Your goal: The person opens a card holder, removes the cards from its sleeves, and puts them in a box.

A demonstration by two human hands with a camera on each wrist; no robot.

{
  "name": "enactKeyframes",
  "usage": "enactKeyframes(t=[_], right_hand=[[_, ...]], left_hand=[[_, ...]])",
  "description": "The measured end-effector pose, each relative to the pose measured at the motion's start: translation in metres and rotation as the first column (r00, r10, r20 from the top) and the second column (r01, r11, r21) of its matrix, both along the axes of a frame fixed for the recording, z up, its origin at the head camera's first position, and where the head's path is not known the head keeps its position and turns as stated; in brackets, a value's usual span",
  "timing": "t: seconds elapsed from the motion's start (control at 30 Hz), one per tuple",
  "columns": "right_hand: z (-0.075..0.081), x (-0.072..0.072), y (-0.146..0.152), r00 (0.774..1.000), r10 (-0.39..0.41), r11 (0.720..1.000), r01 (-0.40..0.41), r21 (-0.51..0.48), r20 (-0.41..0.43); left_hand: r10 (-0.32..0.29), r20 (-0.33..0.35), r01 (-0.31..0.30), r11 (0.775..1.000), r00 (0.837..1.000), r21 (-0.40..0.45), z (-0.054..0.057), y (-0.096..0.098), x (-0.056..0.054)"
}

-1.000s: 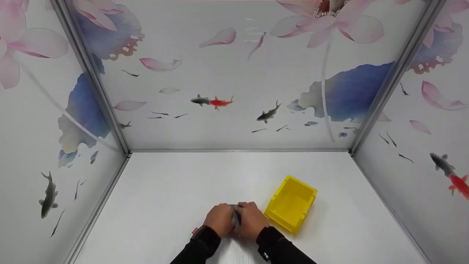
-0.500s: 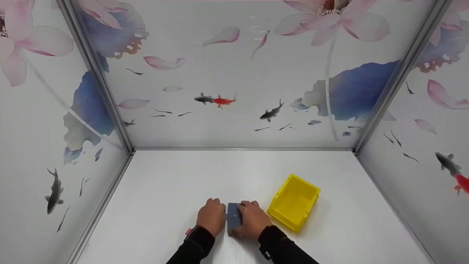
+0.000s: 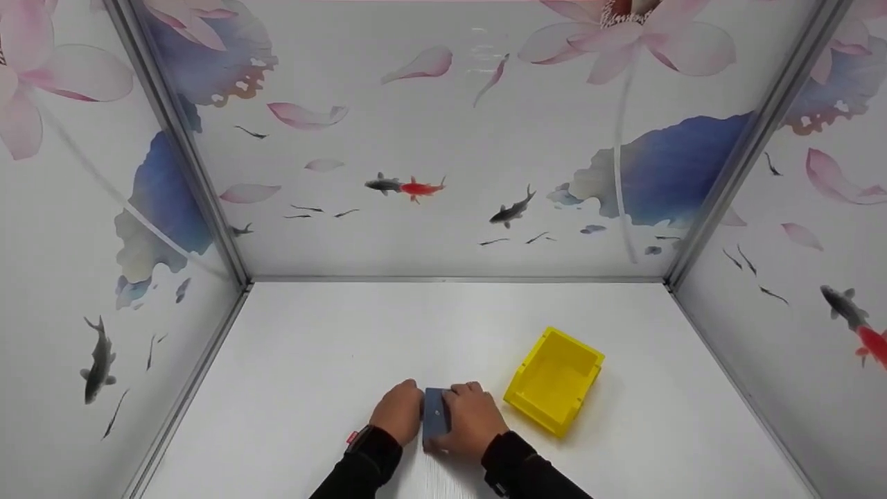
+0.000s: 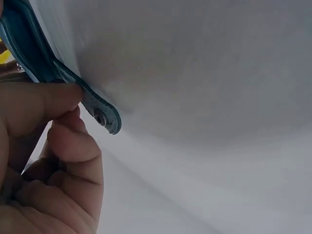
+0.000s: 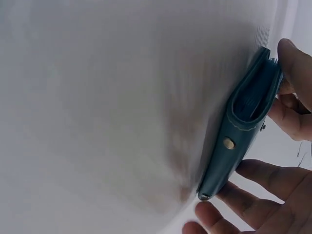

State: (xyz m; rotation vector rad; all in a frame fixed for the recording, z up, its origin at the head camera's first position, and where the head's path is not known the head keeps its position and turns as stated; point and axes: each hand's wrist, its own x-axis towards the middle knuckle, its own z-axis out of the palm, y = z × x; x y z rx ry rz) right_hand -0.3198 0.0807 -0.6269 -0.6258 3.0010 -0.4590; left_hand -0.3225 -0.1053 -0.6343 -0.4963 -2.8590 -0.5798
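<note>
A dark teal card holder, apparently leather, stands between my hands low in the head view. My right hand grips it from the right, with fingers and thumb at opposite ends. In the right wrist view, clear sleeves show inside its folded cover, and a metal snap sits on the spine. My left hand is at its left side. Seen from the left wrist, thumb and forefinger pinch the strap, whose tip with a snap stud sticks out beyond them.
A yellow plastic bin stands on the white table, just right of my right hand. White panels printed with lotus flowers and fish enclose the table at the back and both sides.
A second ago both hands were close together over the card holder, hiding most of it. My left hand has since shifted left, exposing its teal face. The bin stays in place.
</note>
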Motion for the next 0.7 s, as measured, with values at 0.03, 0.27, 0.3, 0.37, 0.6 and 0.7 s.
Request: enactKeyframes(t=[0.03, 0.27, 0.3, 0.37, 0.6, 0.7], right_hand=[[0.001, 0.000, 0.000, 1.000, 0.002, 1.000, -0.002, 0.008, -0.010], [0.002, -0.007, -0.004, 0.997, 0.074, 0.997, -0.074, 0.012, -0.001], [0.002, -0.008, -0.005, 0.996, 0.093, 0.996, -0.093, 0.006, 0.006], [0.001, -0.011, -0.007, 0.992, 0.129, 0.992, -0.128, -0.006, 0.019], [0.004, -0.013, -0.011, 0.987, 0.158, 0.987, -0.157, -0.040, 0.025], [0.010, -0.011, -0.009, 0.989, 0.149, 0.985, -0.147, -0.085, 0.015]], left_hand=[[-0.007, 0.002, 0.007, 1.000, 1.000, 0.012, -0.004, -0.001, -0.002], [-0.033, -0.095, 0.030, 0.999, 0.995, -0.024, -0.063, -0.013, -0.032], [-0.038, -0.077, 0.036, 0.999, 0.996, -0.031, -0.059, -0.012, -0.030], [-0.051, -0.063, 0.048, 0.998, 0.997, -0.046, -0.049, -0.010, -0.025], [-0.004, 0.048, 0.004, 1.000, 0.999, -0.002, -0.003, -0.003, 0.000], [0.017, 0.046, -0.016, 1.000, 0.999, -0.003, -0.002, -0.006, 0.002]])
